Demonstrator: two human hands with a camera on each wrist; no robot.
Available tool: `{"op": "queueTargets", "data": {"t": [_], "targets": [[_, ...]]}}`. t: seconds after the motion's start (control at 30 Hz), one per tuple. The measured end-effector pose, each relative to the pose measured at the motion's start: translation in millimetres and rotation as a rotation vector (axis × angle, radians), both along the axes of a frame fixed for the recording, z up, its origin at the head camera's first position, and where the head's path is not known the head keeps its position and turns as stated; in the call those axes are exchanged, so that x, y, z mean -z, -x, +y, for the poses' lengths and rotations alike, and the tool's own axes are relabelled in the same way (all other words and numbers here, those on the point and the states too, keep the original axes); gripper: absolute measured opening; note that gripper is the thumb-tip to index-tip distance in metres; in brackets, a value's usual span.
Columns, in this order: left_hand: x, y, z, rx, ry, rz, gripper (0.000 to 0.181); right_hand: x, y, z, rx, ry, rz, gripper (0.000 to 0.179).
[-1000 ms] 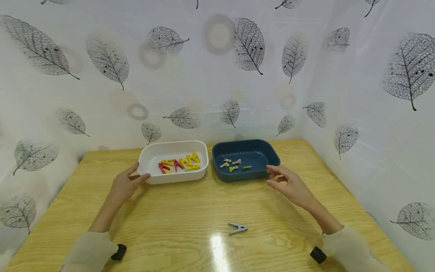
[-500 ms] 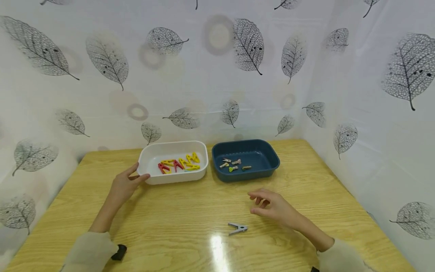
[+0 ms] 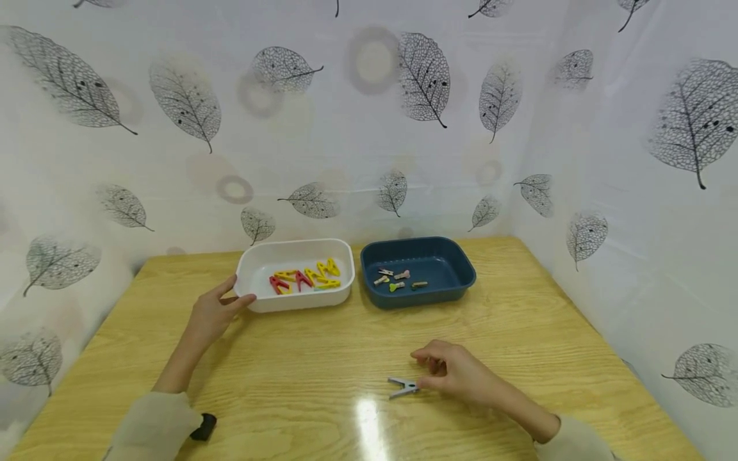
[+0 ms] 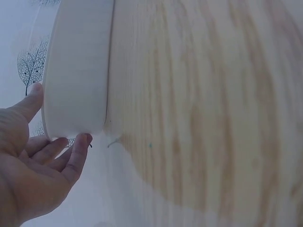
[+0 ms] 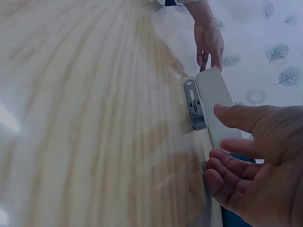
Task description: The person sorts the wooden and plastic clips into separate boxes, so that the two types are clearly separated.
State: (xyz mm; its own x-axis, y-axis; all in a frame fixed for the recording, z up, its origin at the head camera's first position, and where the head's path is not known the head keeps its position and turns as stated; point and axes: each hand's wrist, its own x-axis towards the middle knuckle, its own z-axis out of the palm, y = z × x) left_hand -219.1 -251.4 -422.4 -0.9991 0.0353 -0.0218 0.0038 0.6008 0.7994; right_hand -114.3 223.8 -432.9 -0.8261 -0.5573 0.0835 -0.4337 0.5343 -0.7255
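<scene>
A grey spring clip lies on the table. My right hand is right beside its right end, thumb tip at the clip in the head view. In the right wrist view the fingers are bent, with a gap to the thumb and nothing between them; the clip shows beyond. My left hand holds the near left corner of a white tray, thumb on one side and fingers on the other. Several red and yellow clips lie in it. The left wrist view shows the fingers against the tray's end.
To the right of the white tray stands a dark blue tray with several small pegs in its left half. Both are near the back edge of the wooden table. A leaf-patterned curtain hangs behind and along the sides.
My right hand has moved from the blue tray's right front corner down and left to the grey clip. My left hand stays at the white tray.
</scene>
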Motion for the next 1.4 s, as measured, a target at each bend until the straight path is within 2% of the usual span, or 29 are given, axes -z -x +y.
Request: {"op": "queueTargets", "data": {"t": [0.17,0.43,0.57,0.77,1.23,1.4], "targets": [[-0.4,-0.1,0.2,-0.001,0.0,-0.004,0.083,3.0,-2.9,-6,-0.011,-0.021,-0.02,0.038],[-1.8,0.1,1.3,-0.006,-0.006,0.003,0.083,4.0,-8.1,-16,-0.023,-0.112,0.043,0.032],[-3.0,-0.4,1.3,-0.008,-0.01,-0.003,0.084,3.3,-8.7,-20,-0.013,-0.126,0.02,0.023],[-2.9,-0.8,1.4,-0.001,-0.01,-0.004,0.086,3.0,-9.2,-24,0.0,-0.125,0.037,0.014],[-4.1,0.3,0.7,0.005,-0.006,-0.025,0.086,-3.0,-0.3,-31,-0.003,-0.145,0.011,0.009],[-3.8,1.5,-0.5,0.011,0.001,-0.022,0.087,-5.4,5.5,-33,-0.004,-0.146,0.029,0.01]]}}
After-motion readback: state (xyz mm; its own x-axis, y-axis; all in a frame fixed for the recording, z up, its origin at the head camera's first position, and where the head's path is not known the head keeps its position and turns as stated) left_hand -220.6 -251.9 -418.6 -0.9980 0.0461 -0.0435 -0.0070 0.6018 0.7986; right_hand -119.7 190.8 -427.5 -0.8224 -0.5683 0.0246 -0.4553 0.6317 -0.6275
